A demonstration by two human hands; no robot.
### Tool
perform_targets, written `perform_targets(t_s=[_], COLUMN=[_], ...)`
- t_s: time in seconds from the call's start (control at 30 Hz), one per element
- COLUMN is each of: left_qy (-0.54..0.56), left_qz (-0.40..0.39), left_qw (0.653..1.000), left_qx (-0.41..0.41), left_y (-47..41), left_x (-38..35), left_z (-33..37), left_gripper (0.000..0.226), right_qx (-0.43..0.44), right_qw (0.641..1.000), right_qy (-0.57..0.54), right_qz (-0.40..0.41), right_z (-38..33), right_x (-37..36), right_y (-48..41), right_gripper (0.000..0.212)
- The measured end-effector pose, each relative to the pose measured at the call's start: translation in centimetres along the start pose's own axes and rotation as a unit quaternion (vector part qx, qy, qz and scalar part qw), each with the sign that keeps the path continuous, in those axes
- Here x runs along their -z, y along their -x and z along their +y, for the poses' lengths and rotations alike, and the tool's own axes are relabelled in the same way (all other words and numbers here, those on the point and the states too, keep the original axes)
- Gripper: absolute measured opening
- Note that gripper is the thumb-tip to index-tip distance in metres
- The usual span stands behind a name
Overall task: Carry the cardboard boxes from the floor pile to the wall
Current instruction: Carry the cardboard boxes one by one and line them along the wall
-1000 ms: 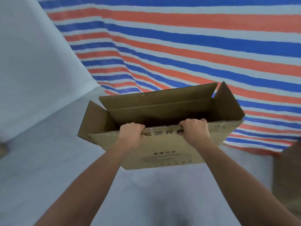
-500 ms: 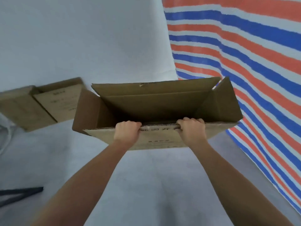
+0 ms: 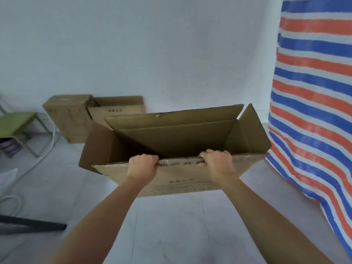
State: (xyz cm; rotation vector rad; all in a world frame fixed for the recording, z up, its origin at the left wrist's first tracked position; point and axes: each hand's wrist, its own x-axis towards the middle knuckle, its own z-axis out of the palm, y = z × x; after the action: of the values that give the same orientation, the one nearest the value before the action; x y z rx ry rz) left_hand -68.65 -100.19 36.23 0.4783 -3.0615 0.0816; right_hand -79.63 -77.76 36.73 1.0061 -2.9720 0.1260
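Note:
I hold an open, empty brown cardboard box [image 3: 177, 138] in the air in front of me, its flaps spread out. My left hand [image 3: 142, 165] and my right hand [image 3: 217, 161] both grip the near top edge of the box, fingers curled over the rim. Against the white wall [image 3: 152, 54] at the back left stand two more cardboard boxes: a closed one [image 3: 66, 117] and an open one [image 3: 122, 108] right beside it.
A striped red, blue and white tarp [image 3: 312, 103] hangs down at the right and spills onto the grey floor [image 3: 167, 231]. A green stool [image 3: 18, 121] with metal legs stands at the far left, with white cables and a dark bar [image 3: 32, 224] on the floor.
My view has swung left, away from the tarp toward the white wall. The two boxes by the wall have come nearer the centre. Both hands keep the same grip on the box.

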Motion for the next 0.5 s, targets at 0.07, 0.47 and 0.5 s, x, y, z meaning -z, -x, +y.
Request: perform_targets(t_s=[0.07,0.47,0.5], left_qy=[0.006,0.000,0.001], left_qz=[-0.001,-0.027,-0.031], left_qw=[1.000,0.997,0.997], left_qx=[-0.009,-0.075,-0.075], left_y=[-4.7,-34.3,-36.7], left_x=[0.3,-4.1,-4.5], left_z=[-1.2,-1.1,-0.9], left_gripper=[0.020,0.016,0.016], right_qx=[-0.010,-0.057,-0.047], right_qw=[1.000,0.998,0.999], right_qy=[0.009,0.015,0.019], right_qz=[0.000,-0.006,-0.016], right_z=[0.5,9.4,10.1], right_x=[0.5,-3.1,-3.4], right_y=[-4.3,-29.8,-32.5], right_gripper=[0.023,0.014,0.012])
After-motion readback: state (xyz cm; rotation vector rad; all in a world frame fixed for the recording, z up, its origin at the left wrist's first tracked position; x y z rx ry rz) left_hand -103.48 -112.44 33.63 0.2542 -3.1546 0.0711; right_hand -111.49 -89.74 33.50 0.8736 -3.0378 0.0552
